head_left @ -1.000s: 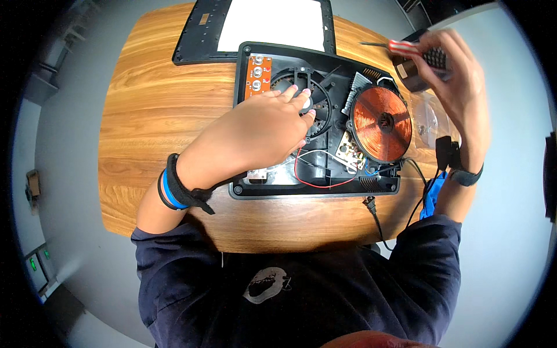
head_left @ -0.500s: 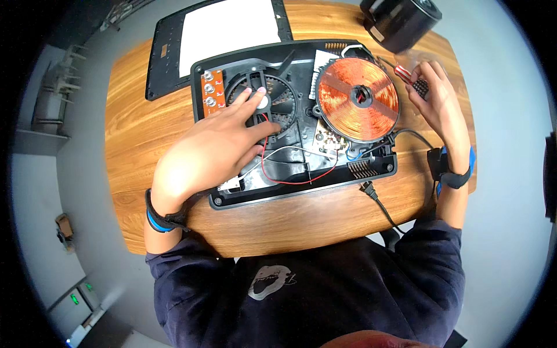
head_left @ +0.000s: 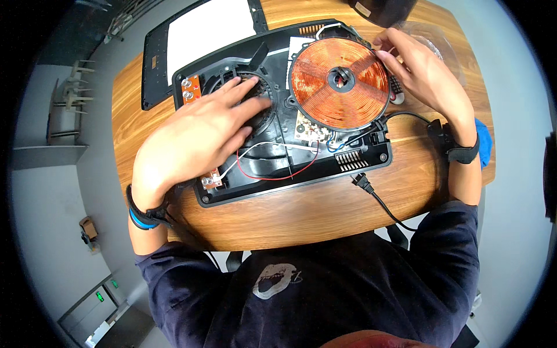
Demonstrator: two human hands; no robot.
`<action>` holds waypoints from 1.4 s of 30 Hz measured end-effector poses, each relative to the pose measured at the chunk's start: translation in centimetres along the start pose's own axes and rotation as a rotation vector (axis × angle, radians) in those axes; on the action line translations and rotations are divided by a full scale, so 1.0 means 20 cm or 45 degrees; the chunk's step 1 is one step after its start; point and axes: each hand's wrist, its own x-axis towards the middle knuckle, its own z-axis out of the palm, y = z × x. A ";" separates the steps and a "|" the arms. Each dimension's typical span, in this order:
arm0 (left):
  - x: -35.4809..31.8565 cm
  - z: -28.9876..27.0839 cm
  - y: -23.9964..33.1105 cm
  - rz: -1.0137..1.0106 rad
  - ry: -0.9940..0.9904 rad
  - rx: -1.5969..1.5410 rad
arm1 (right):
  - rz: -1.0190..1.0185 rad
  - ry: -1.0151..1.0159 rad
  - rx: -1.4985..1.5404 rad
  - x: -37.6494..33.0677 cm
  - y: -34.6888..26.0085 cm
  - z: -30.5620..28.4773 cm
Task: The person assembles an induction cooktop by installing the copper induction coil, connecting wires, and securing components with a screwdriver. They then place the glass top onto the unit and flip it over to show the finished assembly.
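Observation:
An opened induction cooker base (head_left: 272, 180), black and shallow, lies in front of me. My left hand (head_left: 194, 136) rests over its round fan (head_left: 264, 107), fingers spread and holding nothing. Copper wire winds around the flat coil (head_left: 319, 98) in the base's right half. At the coil's upper right rim, my right hand (head_left: 426, 72) bends its thumb and index finger close together; what is between them is hidden. Partly under that hand is a dark, light-dotted object (head_left: 395, 91) with a pale end, its kind unclear. Red and white wires (head_left: 264, 178) loop across the base's front.
A black panel (head_left: 154, 69) with a white sheet (head_left: 209, 37) lies behind the base. At the back right stands a black cylindrical container (head_left: 383, 8), near clear plastic packaging (head_left: 432, 40). A power plug (head_left: 362, 182) and its cord lie near the table's front edge.
The view has shifted, so the base appears farther left and up. My right hand has come in to the coil's rim and covers the red-striped piece. My left hand stays over the fan.

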 end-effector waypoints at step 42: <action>0.47 0.04 -0.06 -0.120 0.493 -0.449 | 0.266 -0.012 0.717 0.08 0.13 0.12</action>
